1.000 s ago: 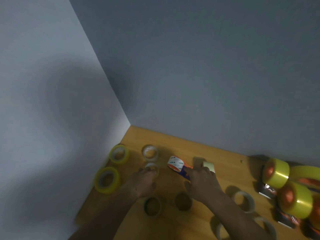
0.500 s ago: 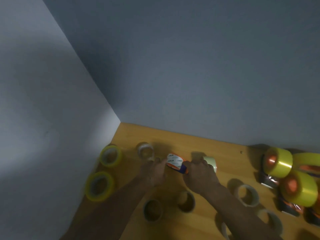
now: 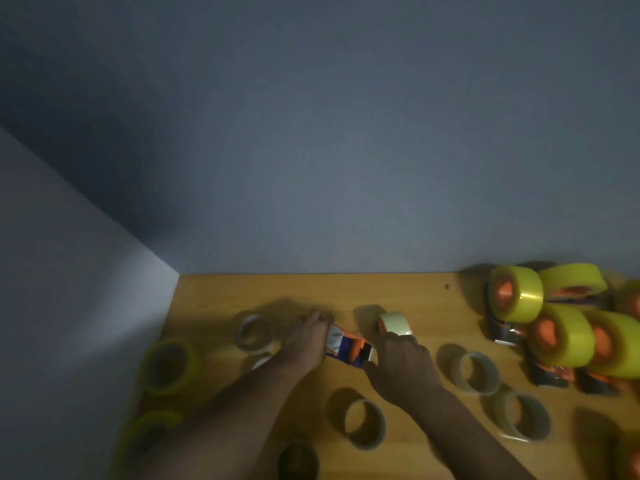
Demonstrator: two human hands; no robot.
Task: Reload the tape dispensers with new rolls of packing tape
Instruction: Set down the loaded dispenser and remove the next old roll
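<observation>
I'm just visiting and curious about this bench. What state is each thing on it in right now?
Tape dispenser: lying on the table, held at both ends.
Left hand: gripping the dispenser's labelled end.
Right hand: gripping its other end.
Pale roll: on edge, just behind the right hand.
Loaded dispensers: piled at right, yellow rolls fitted.
Spent cores: scattered, empty.

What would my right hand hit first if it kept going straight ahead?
Probably the pale tape roll just past the right hand, then the wall. Depth is hard to judge from this view.
</observation>
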